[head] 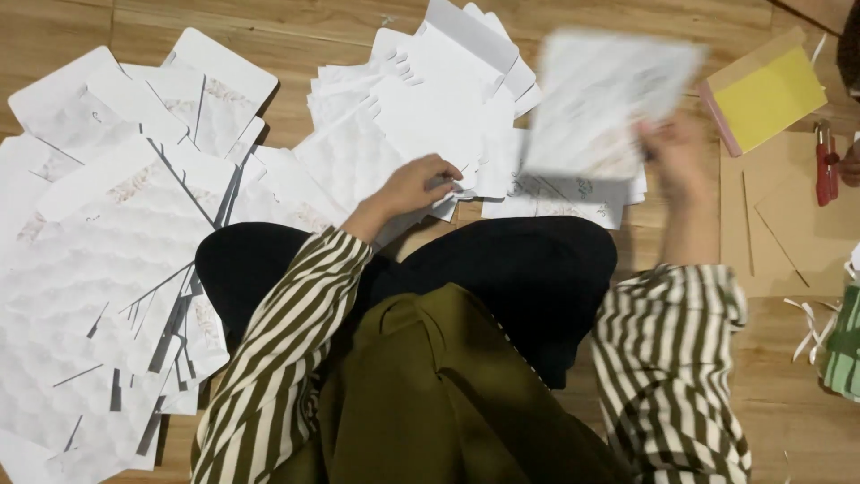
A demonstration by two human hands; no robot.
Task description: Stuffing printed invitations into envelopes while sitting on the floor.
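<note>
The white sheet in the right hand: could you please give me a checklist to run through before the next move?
1. Right hand grips the white sheet at its edge: ok.
2. Sheet sharp enough to read its print side: not ok, blurred.
3. Left hand rests on the middle stack of white die-cut sheets: ok.
4. Left pile of sheets squared up: not ok, fanned out.
5. Red tool apart from both hands: ok.

Motion-blurred white sheet (605, 99) in the right hand (676, 152); frame's right edge crops green striped cloth (844, 350) and red tool (822, 161)
</note>
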